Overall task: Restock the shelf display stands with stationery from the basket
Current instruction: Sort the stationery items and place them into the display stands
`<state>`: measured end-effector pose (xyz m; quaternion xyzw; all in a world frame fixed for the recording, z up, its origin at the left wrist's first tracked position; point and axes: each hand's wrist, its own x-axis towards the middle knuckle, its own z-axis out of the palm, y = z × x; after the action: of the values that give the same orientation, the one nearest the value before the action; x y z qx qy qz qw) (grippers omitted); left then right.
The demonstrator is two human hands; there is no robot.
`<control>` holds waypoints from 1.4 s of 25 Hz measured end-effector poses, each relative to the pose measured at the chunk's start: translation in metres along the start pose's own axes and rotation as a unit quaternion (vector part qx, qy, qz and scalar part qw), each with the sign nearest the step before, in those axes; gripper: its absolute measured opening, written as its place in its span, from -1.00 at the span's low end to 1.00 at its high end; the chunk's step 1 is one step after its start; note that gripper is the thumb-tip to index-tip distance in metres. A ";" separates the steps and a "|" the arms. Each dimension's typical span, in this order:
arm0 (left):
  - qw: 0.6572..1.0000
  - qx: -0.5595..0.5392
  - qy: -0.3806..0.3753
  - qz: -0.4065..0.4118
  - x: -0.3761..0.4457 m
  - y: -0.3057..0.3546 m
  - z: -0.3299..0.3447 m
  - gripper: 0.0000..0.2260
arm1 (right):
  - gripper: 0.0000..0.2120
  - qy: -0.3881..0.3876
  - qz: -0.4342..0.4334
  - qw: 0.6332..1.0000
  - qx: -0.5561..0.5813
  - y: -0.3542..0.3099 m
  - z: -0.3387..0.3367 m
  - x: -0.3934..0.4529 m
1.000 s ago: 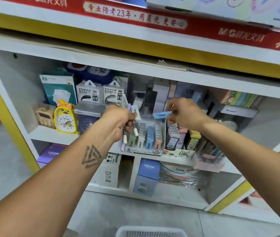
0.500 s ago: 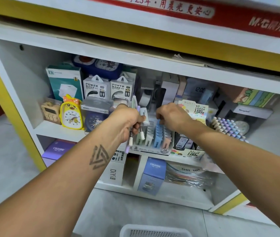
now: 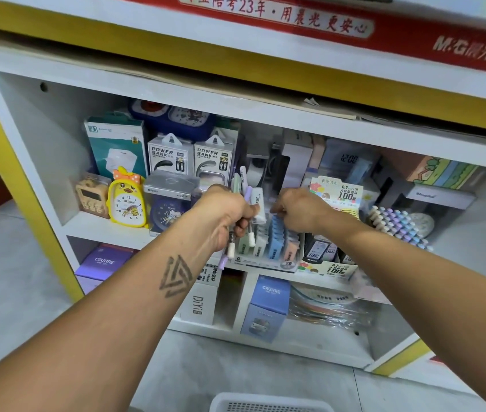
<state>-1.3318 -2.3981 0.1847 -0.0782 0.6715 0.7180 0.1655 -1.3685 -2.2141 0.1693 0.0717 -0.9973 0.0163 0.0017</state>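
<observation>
Your left hand [image 3: 230, 217] is curled tight round a bundle of pens [image 3: 244, 215] and small packs, held just in front of the tiered display stand [image 3: 268, 251] on the middle shelf. Your right hand [image 3: 301, 211] sits with fingers bent down at the blue packs [image 3: 277, 236] in that stand; whether it grips one I cannot tell. The stand looks largely filled. The bundle is yet to be placed, and only the basket [image 3: 265, 405] rim shows, contents unseen.

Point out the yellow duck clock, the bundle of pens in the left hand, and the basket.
yellow duck clock [image 3: 127, 200]: head view, clock face.
bundle of pens [image 3: 246, 194]: head view, purple barrel above the fist.
basket [image 3: 268, 404]: head view, white rim.
</observation>
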 end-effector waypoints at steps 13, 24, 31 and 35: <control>0.985 -0.142 -0.079 -0.054 -0.012 0.006 0.007 -0.92 | -0.78 -0.065 0.085 0.742 0.661 -0.011 -0.033 -0.063; 0.995 -0.099 -0.014 0.011 -0.012 0.010 0.000 -0.91 | -0.82 -0.013 0.072 0.831 0.551 0.002 -0.037 -0.063; 0.996 -0.087 -0.017 -0.008 -0.005 0.006 0.000 -0.88 | -0.83 0.181 0.043 0.959 0.212 0.026 -0.045 -0.037; 0.994 -0.099 -0.033 -0.027 -0.002 0.007 -0.002 -0.88 | -0.82 0.133 -0.001 0.991 -0.007 0.028 -0.036 -0.017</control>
<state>-1.3320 -2.4009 0.1916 -0.0882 0.5892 0.7783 0.1983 -1.3554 -2.1826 0.2040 0.0699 -0.9883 0.0184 0.1344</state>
